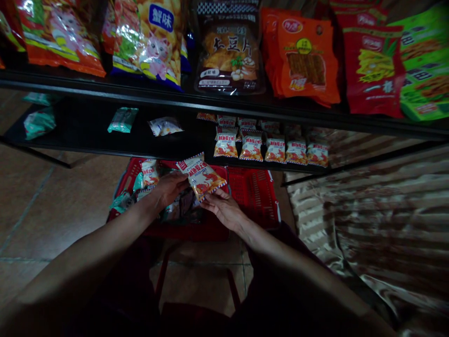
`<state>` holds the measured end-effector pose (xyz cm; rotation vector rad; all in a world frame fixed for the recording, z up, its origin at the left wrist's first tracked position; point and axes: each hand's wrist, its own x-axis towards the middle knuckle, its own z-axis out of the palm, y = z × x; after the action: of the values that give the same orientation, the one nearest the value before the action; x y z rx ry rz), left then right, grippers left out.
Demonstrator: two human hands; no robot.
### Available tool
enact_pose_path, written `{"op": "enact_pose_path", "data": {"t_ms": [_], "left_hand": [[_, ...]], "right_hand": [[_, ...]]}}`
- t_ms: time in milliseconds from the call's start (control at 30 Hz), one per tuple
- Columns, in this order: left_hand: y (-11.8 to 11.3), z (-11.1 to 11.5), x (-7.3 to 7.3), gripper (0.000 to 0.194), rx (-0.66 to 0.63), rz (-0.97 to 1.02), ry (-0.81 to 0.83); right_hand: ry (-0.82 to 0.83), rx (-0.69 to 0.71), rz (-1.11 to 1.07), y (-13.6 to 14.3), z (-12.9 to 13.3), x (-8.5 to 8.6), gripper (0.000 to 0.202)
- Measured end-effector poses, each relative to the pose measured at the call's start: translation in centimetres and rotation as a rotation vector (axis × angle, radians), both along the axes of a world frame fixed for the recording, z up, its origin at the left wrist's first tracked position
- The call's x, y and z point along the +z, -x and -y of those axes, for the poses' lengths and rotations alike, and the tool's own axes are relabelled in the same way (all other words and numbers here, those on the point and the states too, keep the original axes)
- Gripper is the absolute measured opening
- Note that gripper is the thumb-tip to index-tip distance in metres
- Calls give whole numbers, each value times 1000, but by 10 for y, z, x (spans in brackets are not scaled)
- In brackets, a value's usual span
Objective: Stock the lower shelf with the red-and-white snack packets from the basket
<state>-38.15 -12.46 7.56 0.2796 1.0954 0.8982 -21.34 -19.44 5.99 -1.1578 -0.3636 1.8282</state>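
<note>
A small white and orange snack packet (202,176) is held tilted above a red shopping basket (251,194), its printed front facing up. My right hand (222,208) pinches its lower edge between thumb and fingers. At its left side, my left hand (172,186) has its fingers closed on the edge, partly hidden behind it. Inside the basket, below my left wrist, lie similar packets (150,173) and green packets (122,202). On the low black shelf (87,135) just beyond, several matching white and orange packets (251,145) stand in rows.
Also on the low shelf are green packets (122,120) and a white packet (165,126). Overhanging it, an upper shelf (140,96) carries larger snack bags (228,51). A striped shiny cloth (322,210) hangs at the right. Tiled floor (66,201) shows at the left.
</note>
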Motion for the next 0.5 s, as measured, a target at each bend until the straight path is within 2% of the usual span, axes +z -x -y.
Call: {"op": "enact_pose_path", "data": {"t_ms": [100, 267, 400, 500], "left_hand": [[-2, 3, -3, 12, 10, -35, -18], [-7, 10, -9, 12, 27, 20, -18], [-11, 15, -10, 4, -66, 66, -14], [-12, 18, -10, 8, -162, 98, -5]], "right_hand": [[-2, -4, 8, -1, 0, 0, 28], [0, -45, 11, 0, 0, -1, 29], [15, -83, 15, 0, -3, -1, 32], [23, -100, 36, 0, -4, 1, 34]]}}
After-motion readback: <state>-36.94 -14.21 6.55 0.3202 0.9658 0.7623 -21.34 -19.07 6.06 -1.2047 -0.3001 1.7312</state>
